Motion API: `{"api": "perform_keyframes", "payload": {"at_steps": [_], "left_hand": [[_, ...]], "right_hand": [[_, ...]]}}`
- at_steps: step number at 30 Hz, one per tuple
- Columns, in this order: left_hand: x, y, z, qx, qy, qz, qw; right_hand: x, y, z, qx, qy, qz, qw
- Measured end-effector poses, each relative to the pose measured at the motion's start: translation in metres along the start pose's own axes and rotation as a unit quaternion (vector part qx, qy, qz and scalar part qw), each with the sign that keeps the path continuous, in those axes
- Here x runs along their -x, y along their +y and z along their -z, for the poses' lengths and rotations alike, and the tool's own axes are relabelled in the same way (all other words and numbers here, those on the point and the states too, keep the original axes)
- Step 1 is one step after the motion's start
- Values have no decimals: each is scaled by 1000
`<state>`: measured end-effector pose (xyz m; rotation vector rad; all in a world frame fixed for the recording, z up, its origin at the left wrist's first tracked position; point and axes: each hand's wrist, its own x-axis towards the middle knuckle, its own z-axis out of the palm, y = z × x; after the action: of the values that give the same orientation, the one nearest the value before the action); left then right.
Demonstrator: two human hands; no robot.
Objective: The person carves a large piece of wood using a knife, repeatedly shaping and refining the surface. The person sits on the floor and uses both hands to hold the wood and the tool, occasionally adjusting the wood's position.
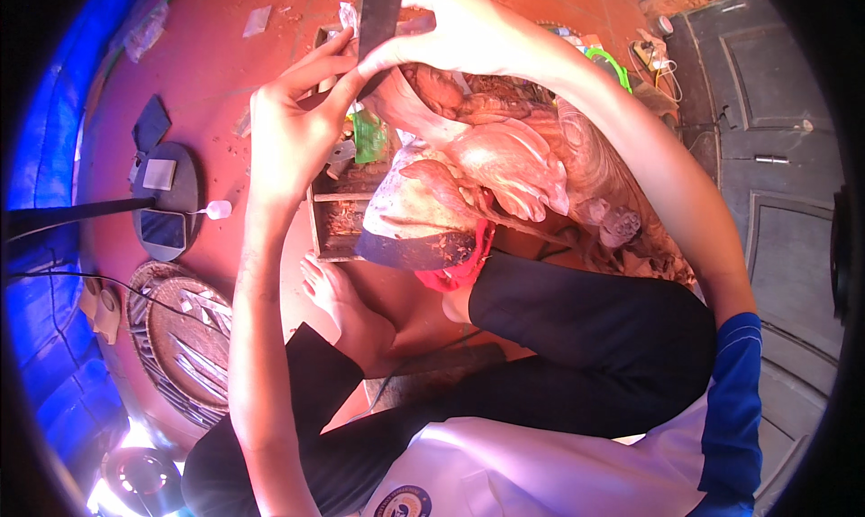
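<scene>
Both my hands are raised at the top of the view around a dark, flat strip [381,12] that looks like sandpaper. My left hand [293,129] pinches near its lower end with the thumb, other fingers bent beside it. My right hand [450,30] comes from the right, thumb and fingers curled around the strip's edge. Just below them lies a reddish carved wood piece [514,170] with leaf-like or feathered shapes, close to my legs. Against it rests a white and dark rounded covering [414,224] with red cloth [459,269] at its edge.
At left, a woven basket [185,305] holds several metal carving tools. A phone [164,230] lies on a dark round stand [185,170]. A wooden tray [338,215] with shavings sits behind my bare foot [333,292]. Grey panelled cabinet doors [775,156] stand right; a power strip [651,57] lies nearby.
</scene>
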<state>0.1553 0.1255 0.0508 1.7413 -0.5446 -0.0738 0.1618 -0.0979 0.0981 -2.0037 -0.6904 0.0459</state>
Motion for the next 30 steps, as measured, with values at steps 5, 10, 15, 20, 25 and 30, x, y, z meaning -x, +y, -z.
{"api": "perform_keyframes", "payload": {"at_steps": [5, 10, 15, 20, 25, 30], "left_hand": [[11, 1, 7, 160, 1, 27, 987], [17, -9, -5, 185, 3, 27, 982], [11, -9, -9, 153, 31, 17, 988], [12, 2, -10, 37, 25, 62, 997], [11, 3, -12, 26, 47, 65, 996], [-1, -17, -5, 39, 85, 51, 994]], "right_hand": [[-19, -14, -14, -146, 45, -19, 988], [-11, -23, 3, 7, -4, -145, 989], [-14, 1, -8, 81, -28, -75, 993], [-12, -22, -6, 124, -73, -64, 987], [-11, -19, -12, 112, -40, -38, 992], [-17, 6, -27, 79, 65, -45, 994]]}}
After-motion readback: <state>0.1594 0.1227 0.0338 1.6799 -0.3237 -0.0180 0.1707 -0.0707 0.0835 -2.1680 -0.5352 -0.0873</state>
